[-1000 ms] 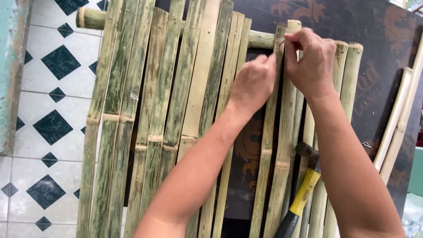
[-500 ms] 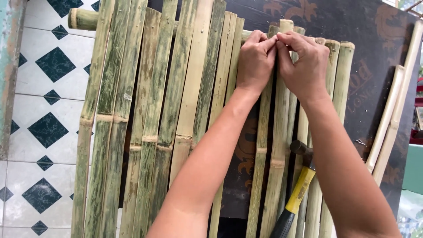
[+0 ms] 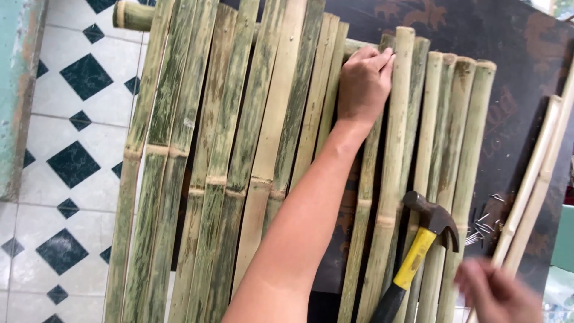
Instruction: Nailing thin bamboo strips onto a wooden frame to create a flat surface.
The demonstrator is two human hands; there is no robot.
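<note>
Roughly: left hand lay palm-down at the top end of a split bamboo slat, fingers curled and pressed against it, fingertips reaching the next bamboo pole just to its right. Whether it pinched anything small, couldn't tell. Forearm ran down and left from that hand toward the bottom edge.

Right hand sat low at the bottom right, blurred, loosely open, holding nothing I could make out. It was near the hammer but not touching it.

Hammer, dark head and yellow-black handle, lay on the poles well below the left hand and just up-left of the right hand, head pointing up-right.

Right of the left hand: more round bamboo poles side by side, ends roughly level. Left of it: a row of flat greenish slats lying close together, crossing a round bamboo crosspiece at the top.

Under everything, a dark board. A small heap of nails lay on it just above the right hand. Two pale thin canes ran along the board's right side. Far left, tiled floor, white with dark diamonds.
</note>
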